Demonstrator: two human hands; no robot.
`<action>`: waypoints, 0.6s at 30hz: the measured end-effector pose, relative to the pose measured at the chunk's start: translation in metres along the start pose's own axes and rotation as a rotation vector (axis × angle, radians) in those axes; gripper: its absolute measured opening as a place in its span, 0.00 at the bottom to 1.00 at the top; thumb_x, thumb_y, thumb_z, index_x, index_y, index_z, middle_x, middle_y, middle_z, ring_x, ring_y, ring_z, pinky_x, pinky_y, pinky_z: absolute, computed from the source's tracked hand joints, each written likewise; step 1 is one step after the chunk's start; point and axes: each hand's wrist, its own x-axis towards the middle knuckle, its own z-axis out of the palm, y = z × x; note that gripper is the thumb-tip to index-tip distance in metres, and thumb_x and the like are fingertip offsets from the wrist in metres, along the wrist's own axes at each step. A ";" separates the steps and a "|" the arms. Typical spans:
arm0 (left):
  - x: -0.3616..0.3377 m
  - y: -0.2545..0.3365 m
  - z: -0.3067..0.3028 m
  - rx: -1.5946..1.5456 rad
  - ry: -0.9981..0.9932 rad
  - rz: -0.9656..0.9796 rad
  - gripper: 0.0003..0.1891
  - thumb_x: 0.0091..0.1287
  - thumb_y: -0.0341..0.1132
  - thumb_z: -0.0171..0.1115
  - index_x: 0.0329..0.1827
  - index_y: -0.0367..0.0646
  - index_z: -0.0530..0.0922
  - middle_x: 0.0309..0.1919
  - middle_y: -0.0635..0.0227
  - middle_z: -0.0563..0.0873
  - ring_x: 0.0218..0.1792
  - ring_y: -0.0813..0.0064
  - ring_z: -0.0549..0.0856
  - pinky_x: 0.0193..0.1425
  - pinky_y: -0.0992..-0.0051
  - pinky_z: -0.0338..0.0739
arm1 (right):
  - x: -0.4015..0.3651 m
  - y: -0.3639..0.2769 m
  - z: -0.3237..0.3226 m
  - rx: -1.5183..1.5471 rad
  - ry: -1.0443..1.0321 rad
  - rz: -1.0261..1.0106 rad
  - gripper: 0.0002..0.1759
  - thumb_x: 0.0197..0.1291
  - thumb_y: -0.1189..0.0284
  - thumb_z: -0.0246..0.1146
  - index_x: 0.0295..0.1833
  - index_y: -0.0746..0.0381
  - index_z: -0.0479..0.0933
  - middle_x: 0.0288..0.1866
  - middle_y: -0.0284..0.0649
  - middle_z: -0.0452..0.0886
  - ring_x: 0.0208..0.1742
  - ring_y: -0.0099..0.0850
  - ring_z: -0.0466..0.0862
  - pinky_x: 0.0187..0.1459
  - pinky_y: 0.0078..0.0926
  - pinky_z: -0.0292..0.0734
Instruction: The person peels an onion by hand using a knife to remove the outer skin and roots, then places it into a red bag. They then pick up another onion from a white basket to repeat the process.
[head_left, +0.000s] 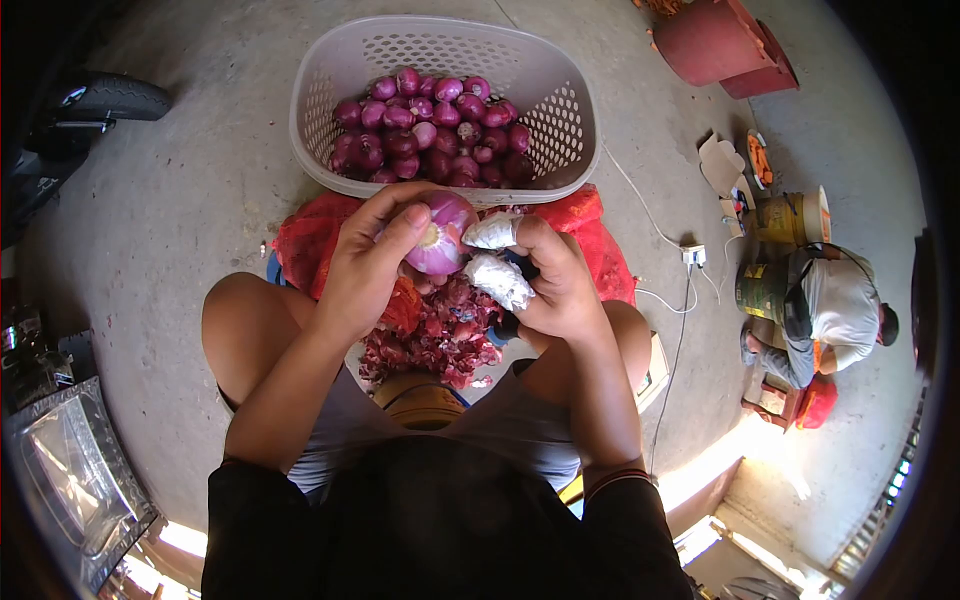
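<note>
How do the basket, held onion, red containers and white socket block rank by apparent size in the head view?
1. Basket
2. Red containers, taken together
3. Held onion, likely enlarged by nearness
4. White socket block

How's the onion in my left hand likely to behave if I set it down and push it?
The onion would probably roll, since its sides are rounded. Its smooth, shiny surface may make it a bit slippery under the fingers. It's likely firm rather than squashy, as its shape looks full where the left hand grips it.
</note>
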 end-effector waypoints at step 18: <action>0.003 0.002 0.000 -0.178 -0.063 -0.054 0.18 0.72 0.45 0.44 0.55 0.42 0.72 0.37 0.69 0.81 0.32 0.82 0.79 0.25 0.81 0.71 | -0.007 0.006 0.000 0.112 -0.012 0.045 0.30 0.50 0.76 0.69 0.54 0.63 0.59 0.26 0.38 0.78 0.25 0.27 0.79 0.29 0.23 0.70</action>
